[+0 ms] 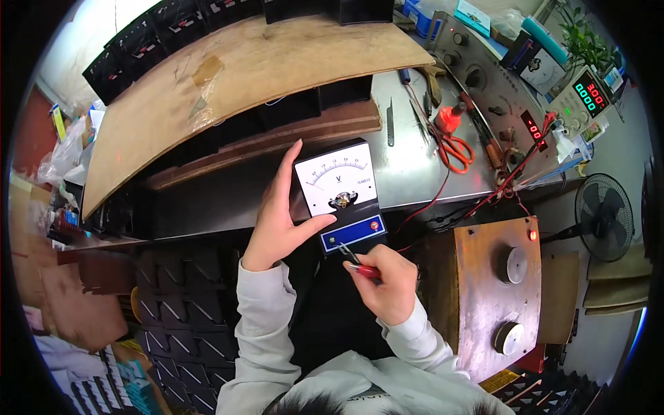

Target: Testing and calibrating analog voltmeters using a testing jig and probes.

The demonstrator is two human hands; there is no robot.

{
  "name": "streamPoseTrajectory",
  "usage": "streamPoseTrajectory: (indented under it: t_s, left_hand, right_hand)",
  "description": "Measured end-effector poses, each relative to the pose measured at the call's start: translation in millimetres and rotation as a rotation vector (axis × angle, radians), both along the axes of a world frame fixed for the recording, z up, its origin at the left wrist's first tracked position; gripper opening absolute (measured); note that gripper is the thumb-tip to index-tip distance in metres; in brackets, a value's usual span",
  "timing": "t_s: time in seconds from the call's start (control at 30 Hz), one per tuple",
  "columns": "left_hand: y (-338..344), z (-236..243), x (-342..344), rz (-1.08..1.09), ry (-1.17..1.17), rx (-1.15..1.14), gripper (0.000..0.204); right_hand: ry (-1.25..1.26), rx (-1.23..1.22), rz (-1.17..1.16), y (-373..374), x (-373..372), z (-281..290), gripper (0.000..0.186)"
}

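Head view: I find left hand [277, 228] gripping the meter [339, 164], right hand [389, 282] closed round a tool [368, 270] below it; hold tips [342, 246] square to its terminal [332, 239].

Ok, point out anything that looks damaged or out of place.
The board looks worn: a ragged brown patch and crinkled clear tape interrupt its plain top, as if torn or mended.

Metal-topped bench [408, 173] ahead; black fan [604, 217] near grey wall [633, 149] at right; reddish panel [33, 131] at far left, possibly a door.
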State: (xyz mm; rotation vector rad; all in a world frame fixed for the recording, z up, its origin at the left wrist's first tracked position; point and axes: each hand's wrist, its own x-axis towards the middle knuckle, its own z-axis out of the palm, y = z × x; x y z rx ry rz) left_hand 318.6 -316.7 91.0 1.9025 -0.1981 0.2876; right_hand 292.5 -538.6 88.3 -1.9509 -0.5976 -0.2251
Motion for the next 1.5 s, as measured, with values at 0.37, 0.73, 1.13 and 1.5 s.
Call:
streamPoseTrajectory:
  t_s: [0.37, 0.73, 1.13, 1.5]
  left_hand:
    - [-0.7, -1.2, 0.6, 0.038, -0.091, 0.156, 0.111]
    - [-4.6, -0.9, -0.8, 0.057, -0.013, -0.057, 0.11]
    - [-1.1, 7.0, 1.1, 0.075, -0.036, -0.081, 0.109]
    - [-79.8, 14.4, -37.1, 0.191, -0.257, 0.392, 0.095]
  right_hand:
    - [0.514, 0.566, -0.152, 4.6, -19.0, -0.8, 0.027]
    - [0.208, -0.001, -0.154, -24.6, 25.7, 7.4, 0.017]
    - [0.13, 0.165, -0.09, -23.4, 26.6, 2.2, 0.038]
    - [-0.124, -0.128, -0.227, -16.9, -1.5, -16.5, 0.118]
